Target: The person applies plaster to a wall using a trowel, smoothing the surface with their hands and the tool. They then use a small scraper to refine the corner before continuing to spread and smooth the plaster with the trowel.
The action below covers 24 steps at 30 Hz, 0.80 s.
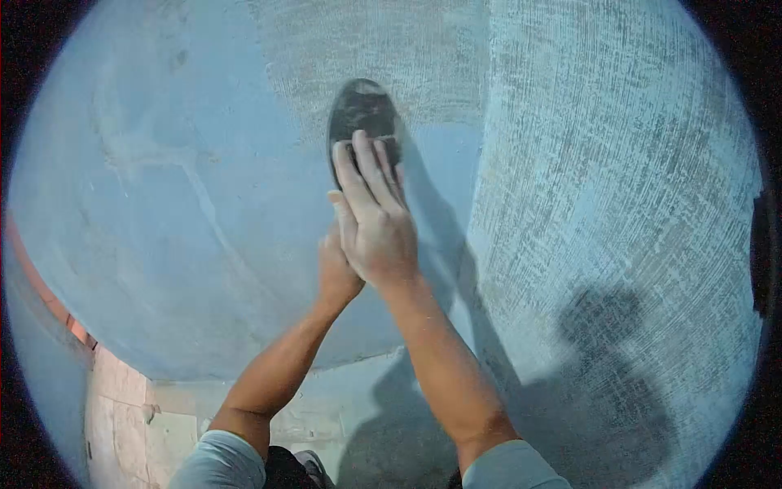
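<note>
A dark, round-ended plastering trowel (364, 108) lies against the wall, its rounded tip pointing up and pale smears on its face. My right hand (376, 232) rests on the trowel's lower part, fingers stretched out flat and thumb held to the left. Just behind and below it, my left hand (336, 265) is closed at the trowel's lower end; its fingers and the grip are mostly hidden by my right hand. The wall around the trowel is smooth and blue (204, 236), with a rough, streaked grey patch (391, 45) above it.
Rough, striped wall surface (611, 155) covers the right side, past a vertical corner line. Shadows of my arms and body fall across the lower right. Below the wall's bottom edge is a pale, stained floor (122, 416), with my shoe (310, 466) near the bottom.
</note>
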Each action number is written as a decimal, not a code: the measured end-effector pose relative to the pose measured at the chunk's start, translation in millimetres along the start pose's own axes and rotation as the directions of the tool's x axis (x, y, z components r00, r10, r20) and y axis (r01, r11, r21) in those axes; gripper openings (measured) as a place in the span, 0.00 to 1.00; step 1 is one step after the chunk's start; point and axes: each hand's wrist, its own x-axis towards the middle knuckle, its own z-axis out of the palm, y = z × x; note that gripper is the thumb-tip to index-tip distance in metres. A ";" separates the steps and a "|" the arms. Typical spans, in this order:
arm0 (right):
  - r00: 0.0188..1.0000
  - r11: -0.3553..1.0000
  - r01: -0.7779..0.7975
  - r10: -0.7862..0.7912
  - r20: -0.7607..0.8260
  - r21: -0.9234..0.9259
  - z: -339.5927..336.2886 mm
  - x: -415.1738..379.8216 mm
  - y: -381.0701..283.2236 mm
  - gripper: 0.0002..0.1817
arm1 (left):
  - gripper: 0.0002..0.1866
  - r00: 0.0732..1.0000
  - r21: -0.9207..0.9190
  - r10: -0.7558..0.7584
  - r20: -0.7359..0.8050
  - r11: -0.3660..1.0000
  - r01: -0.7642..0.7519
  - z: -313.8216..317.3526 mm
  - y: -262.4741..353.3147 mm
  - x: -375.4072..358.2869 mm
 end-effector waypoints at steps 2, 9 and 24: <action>0.997 0.992 0.078 -0.077 -0.005 0.097 9.7 2.1 -5.1 0.30 | 0.20 0.993 0.104 0.090 -0.072 0.991 -0.082 -1.9 -2.1 -2.7; 0.988 0.998 0.020 -0.012 -0.155 0.051 17.5 10.4 -4.8 0.31 | 0.20 1.000 -0.040 -0.027 0.009 0.999 0.027 -22.4 4.1 14.3; 0.987 0.976 -0.038 0.071 -0.148 0.214 16.2 11.4 0.5 0.34 | 0.20 0.990 0.049 -0.048 0.132 0.998 0.042 -38.3 -4.6 19.7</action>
